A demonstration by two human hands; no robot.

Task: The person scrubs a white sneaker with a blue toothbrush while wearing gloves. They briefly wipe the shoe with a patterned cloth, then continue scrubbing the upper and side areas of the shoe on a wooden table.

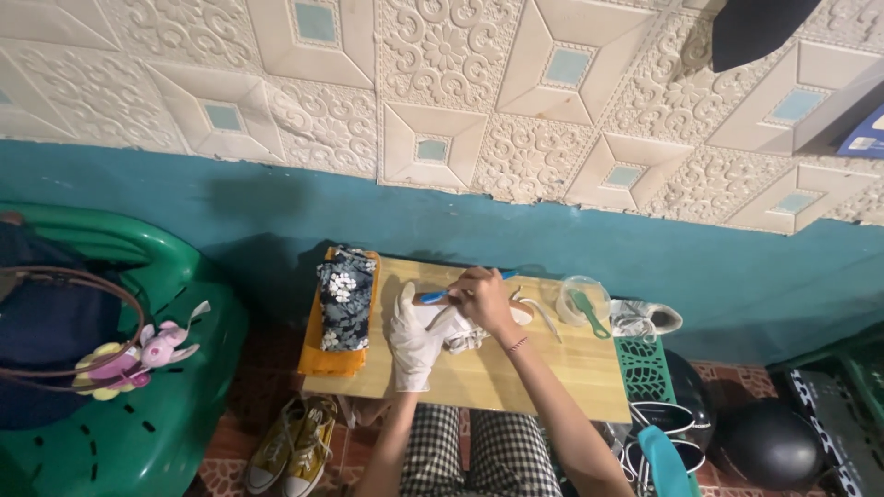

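Observation:
A white sneaker lies on a small wooden table in front of me. My left hand, in a white glove, rests on the shoe's left side and holds it down. My right hand is bare and grips a blue-handled brush over the shoe's top. A loose white lace trails from the shoe to the right.
Folded floral and orange cloths lie at the table's left end. A clear bowl with a green brush stands at the right end, a second white sneaker beyond it. Green plastic chair left, yellow sneakers on the floor, dark helmets right.

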